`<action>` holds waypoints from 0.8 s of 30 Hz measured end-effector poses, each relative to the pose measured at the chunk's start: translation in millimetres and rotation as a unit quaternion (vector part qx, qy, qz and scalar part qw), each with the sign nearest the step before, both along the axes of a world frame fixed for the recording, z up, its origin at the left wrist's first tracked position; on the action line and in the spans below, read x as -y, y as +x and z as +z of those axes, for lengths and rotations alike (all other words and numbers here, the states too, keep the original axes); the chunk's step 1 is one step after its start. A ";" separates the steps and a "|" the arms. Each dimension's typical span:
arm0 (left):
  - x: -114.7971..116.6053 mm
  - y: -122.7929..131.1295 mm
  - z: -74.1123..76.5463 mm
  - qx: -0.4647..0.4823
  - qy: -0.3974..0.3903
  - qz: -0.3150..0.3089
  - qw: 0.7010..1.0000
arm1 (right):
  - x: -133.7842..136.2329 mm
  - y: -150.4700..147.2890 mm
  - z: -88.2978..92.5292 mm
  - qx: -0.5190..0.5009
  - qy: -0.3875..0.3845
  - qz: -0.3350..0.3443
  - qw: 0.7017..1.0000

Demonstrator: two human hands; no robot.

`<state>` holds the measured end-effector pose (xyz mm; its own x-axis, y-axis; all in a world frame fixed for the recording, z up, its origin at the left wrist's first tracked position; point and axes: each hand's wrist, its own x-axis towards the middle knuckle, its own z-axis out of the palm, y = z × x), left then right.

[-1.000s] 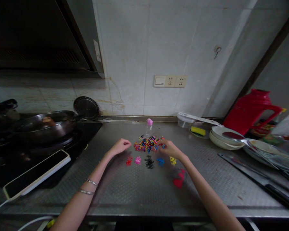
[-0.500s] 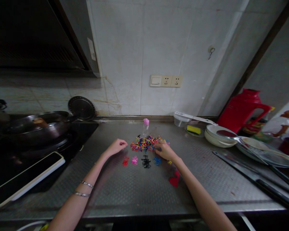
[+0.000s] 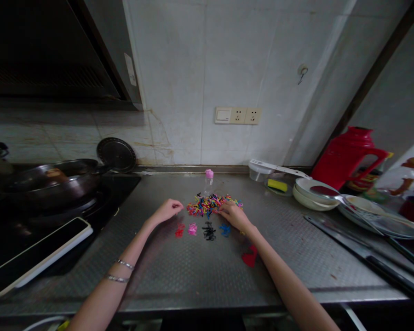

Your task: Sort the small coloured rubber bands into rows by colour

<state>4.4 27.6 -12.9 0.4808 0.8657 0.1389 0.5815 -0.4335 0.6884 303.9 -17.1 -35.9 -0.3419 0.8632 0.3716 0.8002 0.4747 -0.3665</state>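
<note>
Dim greyish light, dull sheen on metal counter (image 3: 193,271), soft blur, stretched edges

in front of me a loose heap (image 3: 205,205) of small, thin bands lies on the worktop (image 3: 179,276), nearer its back edge than its front edge, spread wide and low, with red, yellow, blue, black and pink all jumbled together. my right hand (image 3: 227,214) is at its right end and hides part of it. between the heap and the front edge i see a row of single-colour clusters: from the left, a red cluster (image 3: 180,231), a compact pink cluster (image 3: 192,229), a straggling black cluster (image 3: 209,231), the largest, a blue cluster (image 3: 225,230) and a yellow cluster (image 3: 242,233), mostly hidden from me.
</note>
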 end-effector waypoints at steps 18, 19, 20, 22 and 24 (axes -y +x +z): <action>2.4 6.6 1.8 0.021 0.005 -0.006 1.000 | -8.6 13.7 1.0 -0.168 -0.010 -0.037 0.985; 2.7 7.1 2.5 0.021 0.002 -0.005 1.000 | -7.7 12.8 2.3 -0.178 -0.011 -0.034 0.983; 3.1 7.6 3.0 0.022 -0.001 -0.004 1.000 | -6.7 11.4 3.5 -0.187 -0.014 -0.032 0.982; 4.4 9.9 3.5 0.032 -0.008 -0.007 0.999 | -4.2 6.7 5.5 -0.202 -0.025 -0.025 0.979; 8.0 15.1 3.8 0.048 -0.014 -0.011 0.999 | -0.7 -0.2 7.4 -0.216 -0.042 -0.009 0.975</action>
<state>19.5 19.6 -9.1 0.4854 0.8592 0.1620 0.5026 -0.4258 0.7524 303.7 -16.5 -28.5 -0.1532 0.9013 0.4052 0.5698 0.4156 -0.7089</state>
